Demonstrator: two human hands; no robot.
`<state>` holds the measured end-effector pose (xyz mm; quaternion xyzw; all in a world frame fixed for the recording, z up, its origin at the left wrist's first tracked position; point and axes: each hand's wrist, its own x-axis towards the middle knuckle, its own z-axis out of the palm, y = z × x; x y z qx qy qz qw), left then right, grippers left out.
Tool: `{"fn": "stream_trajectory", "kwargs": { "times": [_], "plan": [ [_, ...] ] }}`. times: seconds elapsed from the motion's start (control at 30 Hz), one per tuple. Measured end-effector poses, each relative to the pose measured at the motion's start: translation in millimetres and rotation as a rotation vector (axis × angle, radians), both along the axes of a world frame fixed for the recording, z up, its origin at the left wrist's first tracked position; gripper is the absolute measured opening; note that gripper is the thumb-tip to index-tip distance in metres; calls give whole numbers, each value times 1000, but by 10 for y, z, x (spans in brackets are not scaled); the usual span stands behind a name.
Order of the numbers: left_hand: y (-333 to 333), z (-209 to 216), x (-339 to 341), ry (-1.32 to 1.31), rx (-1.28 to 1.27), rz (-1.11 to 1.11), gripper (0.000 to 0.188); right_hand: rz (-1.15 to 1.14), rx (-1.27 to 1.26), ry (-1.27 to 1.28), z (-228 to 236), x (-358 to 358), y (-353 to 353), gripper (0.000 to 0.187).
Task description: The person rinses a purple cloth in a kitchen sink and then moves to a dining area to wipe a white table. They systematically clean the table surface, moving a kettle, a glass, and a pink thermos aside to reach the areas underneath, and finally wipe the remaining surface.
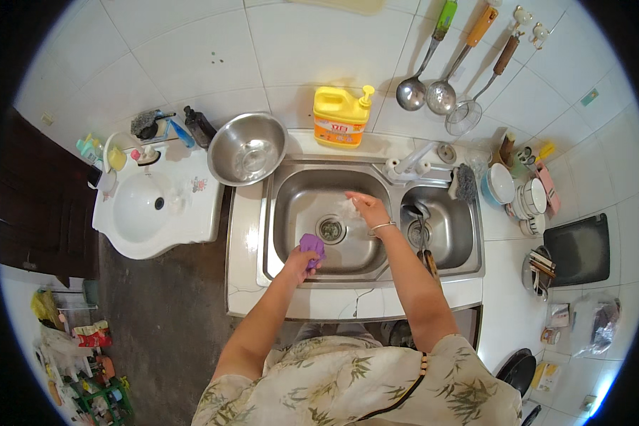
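My left hand (302, 264) is closed around a crumpled purple cloth (312, 246), over the near left part of the large sink basin (291, 199). Over the same basin, further back and to the right, my right hand (370, 209) has its fingers stretched out; a bracelet circles that wrist. A whitish, see-through patch, perhaps splashing water, shows beside its fingers. The drain (331, 228) lies between the two hands. Behind the right hand stands a white faucet (409, 165). Ladles (420, 213) with dark and wooden handles rest in the smaller basin (451, 245).
A steel bowl (248, 149) sits at the sink's back left corner, a yellow pump jug (341, 117) behind the sink. Stacked bowls (529, 199) and a utensil holder (537, 273) stand on the right counter. A white washbasin (136, 206) is at left. Ladles (441, 98) hang on the tiled wall.
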<state>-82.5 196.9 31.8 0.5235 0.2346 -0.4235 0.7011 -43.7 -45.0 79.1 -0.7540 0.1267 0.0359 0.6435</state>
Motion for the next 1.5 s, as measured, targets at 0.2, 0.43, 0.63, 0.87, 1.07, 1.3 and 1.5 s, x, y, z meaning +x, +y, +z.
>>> {"fn": "stream_trajectory", "kwargs": {
  "times": [0.2,0.43,0.63,0.87,1.07,1.3,1.5],
  "plan": [
    [-81,239,96,-58,-29,3,31,107,-826,-25,-218,255,-166,29],
    [31,183,210,-131,-18,-7,38,-174,-345,-269,1075,711,-98,25],
    [103,279,404,-221,131,-43,43,-142,-139,-333,1712,961,-89,22],
    [89,78,591,-223,55,34,56,-182,-88,-631,1933,1662,-145,24],
    [45,224,603,-155,52,69,44,48,-1236,-529,1380,1997,-75,28],
    [108,245,627,-163,26,76,36,56,-1022,-725,1614,1535,16,30],
    [-18,427,689,-106,-160,112,33,32,-1128,-802,1430,1262,17,31]
  ]
}}
